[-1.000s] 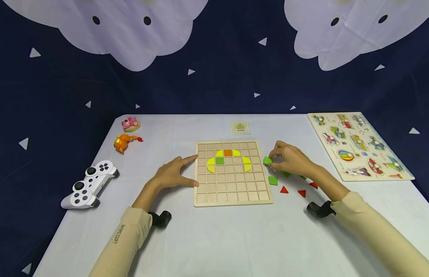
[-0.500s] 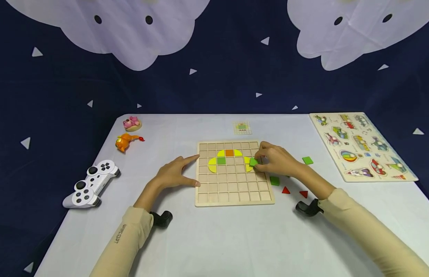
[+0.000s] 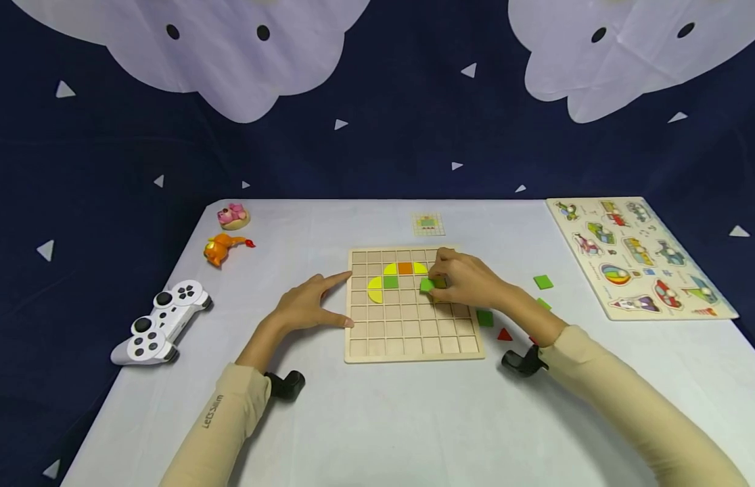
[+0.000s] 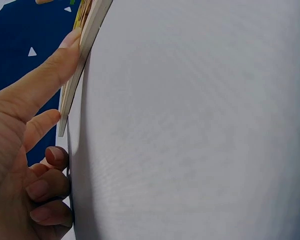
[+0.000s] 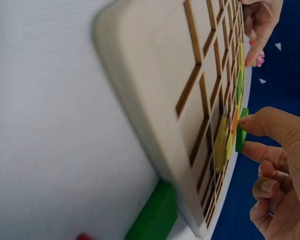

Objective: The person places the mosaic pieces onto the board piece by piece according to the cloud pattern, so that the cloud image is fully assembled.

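A wooden grid board [image 3: 408, 338] lies in the middle of the table, with yellow curved pieces [image 3: 374, 289], an orange square [image 3: 404, 268] and a green square [image 3: 390, 282] in its upper rows. My right hand [image 3: 459, 281] pinches a green square piece [image 3: 427, 285] between thumb and forefinger, just above the board's upper right cells; the right wrist view shows that piece [image 5: 241, 131] edge-on over the board [image 5: 155, 110]. My left hand [image 3: 307, 304] rests against the board's left edge, forefinger and thumb straight on its side [image 4: 85, 45].
Loose green squares [image 3: 542, 282] and red triangles [image 3: 504, 335] lie right of the board. A picture peg puzzle [image 3: 636, 253] sits far right, a small pattern card [image 3: 427, 224] behind the board. A white game controller [image 3: 161, 321], an orange toy [image 3: 222, 248] and a pink toy [image 3: 233, 216] are left.
My right hand carried the green square leftward from the table beside the board to over the board's upper right cells. The left hand stayed put.
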`<control>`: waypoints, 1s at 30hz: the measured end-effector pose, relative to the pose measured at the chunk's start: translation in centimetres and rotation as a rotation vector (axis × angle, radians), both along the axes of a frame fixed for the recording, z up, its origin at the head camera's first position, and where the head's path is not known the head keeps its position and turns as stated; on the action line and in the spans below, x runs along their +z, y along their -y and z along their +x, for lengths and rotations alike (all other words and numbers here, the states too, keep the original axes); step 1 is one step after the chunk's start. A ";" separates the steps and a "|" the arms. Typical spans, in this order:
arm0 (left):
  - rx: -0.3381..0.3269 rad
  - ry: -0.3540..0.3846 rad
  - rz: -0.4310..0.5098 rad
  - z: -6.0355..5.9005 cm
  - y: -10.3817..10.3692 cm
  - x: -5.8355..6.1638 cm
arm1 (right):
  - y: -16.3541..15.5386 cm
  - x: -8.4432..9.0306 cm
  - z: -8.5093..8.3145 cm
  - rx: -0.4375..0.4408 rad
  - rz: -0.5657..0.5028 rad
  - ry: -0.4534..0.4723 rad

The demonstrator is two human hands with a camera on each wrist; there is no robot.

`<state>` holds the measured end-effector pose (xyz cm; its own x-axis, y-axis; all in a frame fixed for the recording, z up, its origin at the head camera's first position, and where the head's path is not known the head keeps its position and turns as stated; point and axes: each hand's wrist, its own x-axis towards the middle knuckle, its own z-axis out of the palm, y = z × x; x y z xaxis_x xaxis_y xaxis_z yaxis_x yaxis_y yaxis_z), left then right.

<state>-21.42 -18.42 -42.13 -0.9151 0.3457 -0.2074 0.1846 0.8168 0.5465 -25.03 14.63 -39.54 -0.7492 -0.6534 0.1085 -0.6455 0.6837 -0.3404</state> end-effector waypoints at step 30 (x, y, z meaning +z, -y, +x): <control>0.008 -0.014 -0.006 -0.1 0.0 -0.1 | 3.4 -0.7 -1.4 -0.005 -0.014 0.096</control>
<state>-21.49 -18.47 -42.24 -0.9206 0.3372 -0.1968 0.1857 0.8216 0.5390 -26.38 11.18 -40.20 -0.7601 -0.6483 0.0448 -0.6058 0.6819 -0.4099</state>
